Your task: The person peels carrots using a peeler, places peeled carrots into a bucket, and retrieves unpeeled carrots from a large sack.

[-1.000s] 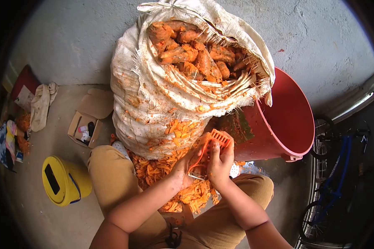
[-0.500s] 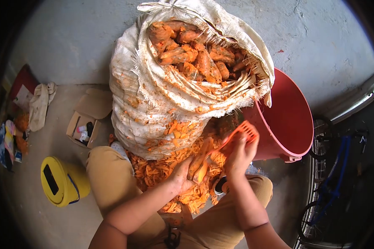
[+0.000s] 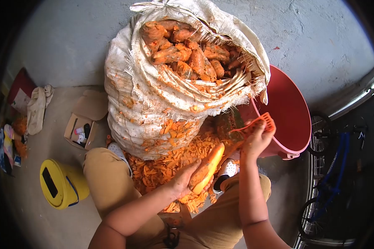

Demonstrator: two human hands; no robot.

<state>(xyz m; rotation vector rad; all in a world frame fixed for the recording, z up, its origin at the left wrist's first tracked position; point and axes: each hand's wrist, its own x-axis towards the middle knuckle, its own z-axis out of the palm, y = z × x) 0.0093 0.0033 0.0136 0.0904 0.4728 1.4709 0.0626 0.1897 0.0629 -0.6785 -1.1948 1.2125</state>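
Note:
My left hand (image 3: 184, 179) wraps round a thick carrot (image 3: 210, 166), its tip pointing up and right. One long side of it is bright peeled orange; the other still shows brownish skin. My right hand (image 3: 257, 140) grips an orange plastic peeler (image 3: 266, 120) with a slotted end, held up and apart from the carrot. A strip of orange peel trails below that hand. Under both hands lies a heap of orange peelings (image 3: 153, 172) between my legs.
A big white woven sack (image 3: 124, 99) stands ahead, full of unpeeled carrots (image 3: 201, 64). Right of it leans a red tub (image 3: 289, 112). On the left are a yellow bucket (image 3: 64, 184) and an open cardboard box (image 3: 77, 128). A blue bicycle frame (image 3: 334, 174) is at far right.
My right hand with the peeler has moved right and up, away from the carrot. The carrot has turned, so its bright peeled side now shows more fully.

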